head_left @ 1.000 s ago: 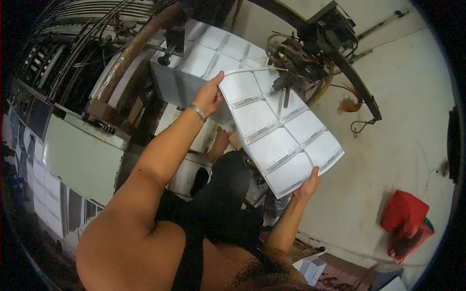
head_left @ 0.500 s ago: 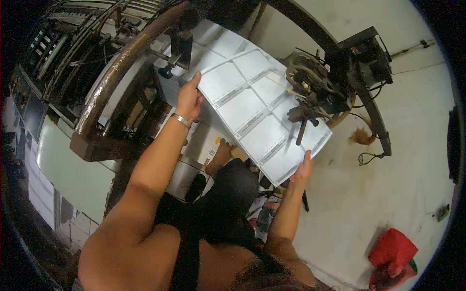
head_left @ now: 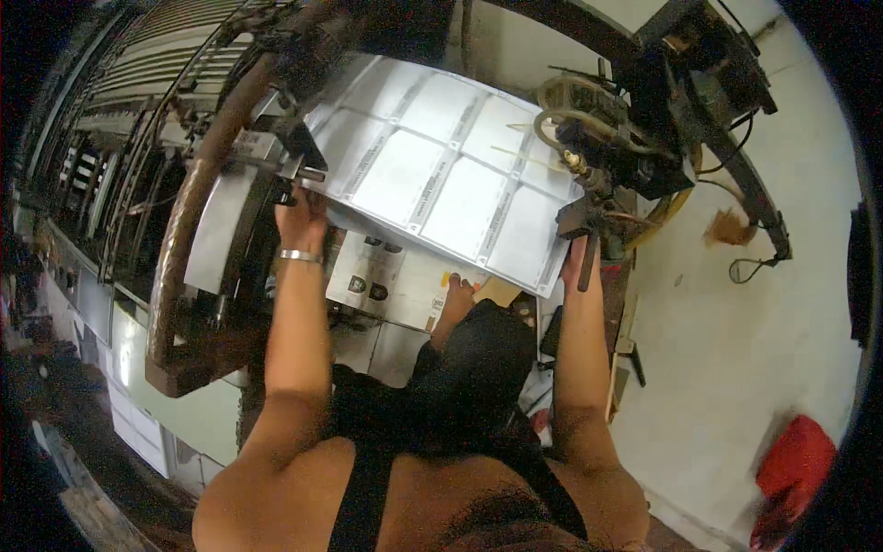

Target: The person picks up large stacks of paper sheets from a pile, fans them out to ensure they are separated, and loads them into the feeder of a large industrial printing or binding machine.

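Observation:
I hold a large white sheet (head_left: 441,175) printed with a grid of rectangular panels, flat over a dark machine (head_left: 635,138). My left hand (head_left: 299,216), with a metal bracelet on the wrist, grips the sheet's left near edge by a metal clamp. My right hand (head_left: 575,267) holds the sheet's right near corner, partly hidden by a dark lever. Under the sheet lies another printed sheet (head_left: 386,281) with dark marks. A third hand (head_left: 455,299), belonging to a person in dark clothing below me, touches that lower sheet.
A thick brown curved bar (head_left: 184,248) runs down the left. Hoses and brass fittings (head_left: 570,152) sit at the sheet's right edge. A red object (head_left: 796,460) lies on the pale concrete floor at lower right. Racks fill the far left.
The sheet has moved up and leftward from a tilted position in the air to lying flatter over the machine. Both arms have stretched forward with it.

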Available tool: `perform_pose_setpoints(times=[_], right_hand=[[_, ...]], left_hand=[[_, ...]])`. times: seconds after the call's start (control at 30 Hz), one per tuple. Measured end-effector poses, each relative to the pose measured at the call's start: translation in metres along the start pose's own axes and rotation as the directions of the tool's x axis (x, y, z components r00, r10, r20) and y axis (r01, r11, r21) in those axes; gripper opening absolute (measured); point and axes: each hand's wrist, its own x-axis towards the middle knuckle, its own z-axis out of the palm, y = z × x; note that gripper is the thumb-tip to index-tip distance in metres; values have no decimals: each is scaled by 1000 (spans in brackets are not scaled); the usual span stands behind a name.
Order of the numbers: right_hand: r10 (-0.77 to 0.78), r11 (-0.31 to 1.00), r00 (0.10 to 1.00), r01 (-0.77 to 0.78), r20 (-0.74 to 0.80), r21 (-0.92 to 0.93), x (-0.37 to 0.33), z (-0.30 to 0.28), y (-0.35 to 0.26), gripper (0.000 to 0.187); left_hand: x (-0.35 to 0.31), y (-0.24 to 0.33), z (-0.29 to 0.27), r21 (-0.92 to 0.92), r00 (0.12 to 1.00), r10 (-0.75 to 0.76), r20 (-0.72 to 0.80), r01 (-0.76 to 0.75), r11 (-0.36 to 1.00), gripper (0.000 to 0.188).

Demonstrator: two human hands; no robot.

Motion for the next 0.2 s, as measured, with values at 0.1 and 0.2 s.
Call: perform_pose_setpoints(times=[0.1,0.2], right_hand=[[56,998,991,-56,119,-9,12,-26,18,51],[80,982,985,-52,154,-182,15,-36,3,53]], left_hand=[[-5,10,-26,575,882,365,297,-471,669,17],[-33,9,6,67,999,9,35,-12,998,19]])
